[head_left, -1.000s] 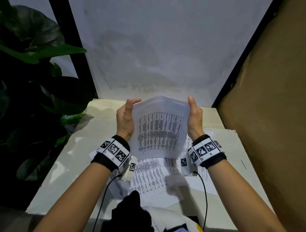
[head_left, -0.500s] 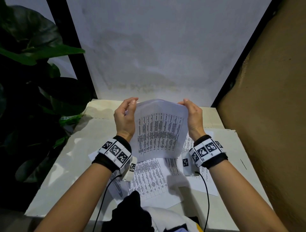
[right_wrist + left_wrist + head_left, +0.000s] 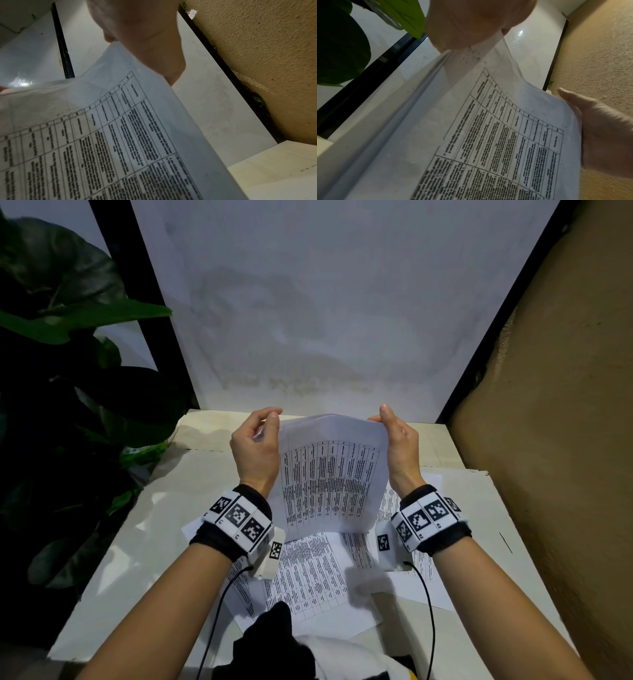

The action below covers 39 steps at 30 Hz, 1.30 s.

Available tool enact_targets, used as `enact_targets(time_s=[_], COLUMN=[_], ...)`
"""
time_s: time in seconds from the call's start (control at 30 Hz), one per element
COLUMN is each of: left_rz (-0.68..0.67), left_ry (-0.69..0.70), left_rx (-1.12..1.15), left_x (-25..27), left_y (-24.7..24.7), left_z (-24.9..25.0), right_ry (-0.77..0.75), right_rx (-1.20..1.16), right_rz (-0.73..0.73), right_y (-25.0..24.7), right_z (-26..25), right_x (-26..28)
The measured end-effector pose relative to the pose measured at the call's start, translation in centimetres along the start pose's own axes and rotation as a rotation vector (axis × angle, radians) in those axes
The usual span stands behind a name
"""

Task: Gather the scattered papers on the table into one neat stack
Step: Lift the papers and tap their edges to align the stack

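A thin bundle of printed papers [image 3: 330,474] with a black-lined table stands upright above the table, its top edge bowed. My left hand [image 3: 255,445] pinches its upper left edge, thumb and fingers curled round it. My right hand [image 3: 399,445] holds the upper right edge, thumb on the near side. In the left wrist view the bundle [image 3: 496,135] shows several sheet edges under my left hand [image 3: 471,23]. The right wrist view shows the same papers [image 3: 111,135] below my right hand [image 3: 145,37]. More printed sheets [image 3: 308,573] lie overlapping on the table beneath.
The pale table [image 3: 144,529] ends at a white wall panel [image 3: 325,302] behind and a rough tan wall [image 3: 555,440] on the right. A large dark-leaved plant [image 3: 68,371] crowds the left side. Dark and white clothing [image 3: 294,652] sits at the near edge.
Both hands shifted from flat against the bundle's sides to pinching its top corners. The bundle sank slightly, and its top edge went from squared to bowed.
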<state>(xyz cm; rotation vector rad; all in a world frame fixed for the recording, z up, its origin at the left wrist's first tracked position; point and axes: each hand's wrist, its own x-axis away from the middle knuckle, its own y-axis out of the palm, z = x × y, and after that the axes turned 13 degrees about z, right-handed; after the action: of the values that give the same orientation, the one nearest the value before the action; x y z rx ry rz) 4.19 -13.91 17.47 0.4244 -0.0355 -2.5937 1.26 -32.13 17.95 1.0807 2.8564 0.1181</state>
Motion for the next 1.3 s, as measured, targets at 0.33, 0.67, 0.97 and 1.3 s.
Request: enact_targets(time_s=[0.33,0.67,0.97,1.3], left_rz=[-0.197,-0.488,-0.574,-0.462], left_ry=[-0.098,-0.216,-0.233,-0.237], left_rx=[0.145,0.064,0.066,0.167], left_x=[-0.6,-1.3,-0.6,-0.4], left_y=[-0.8,-4.3,-7.1,-7.9], left_z=[-0.1,-0.9,-1.9,-0.6], right_ry=[-0.081,-0.031,-0.016,-0.022], right_rx=[0.014,0.152,0.129,0.064], right_rz=[-0.180,-0.231,-0.423,-0.392], right_y=[-0.8,-1.7,-2.6,-2.7], right_z=[0.8,1.9,2.7,1.5], right_x=[0.1,1.3,2.3,3.4])
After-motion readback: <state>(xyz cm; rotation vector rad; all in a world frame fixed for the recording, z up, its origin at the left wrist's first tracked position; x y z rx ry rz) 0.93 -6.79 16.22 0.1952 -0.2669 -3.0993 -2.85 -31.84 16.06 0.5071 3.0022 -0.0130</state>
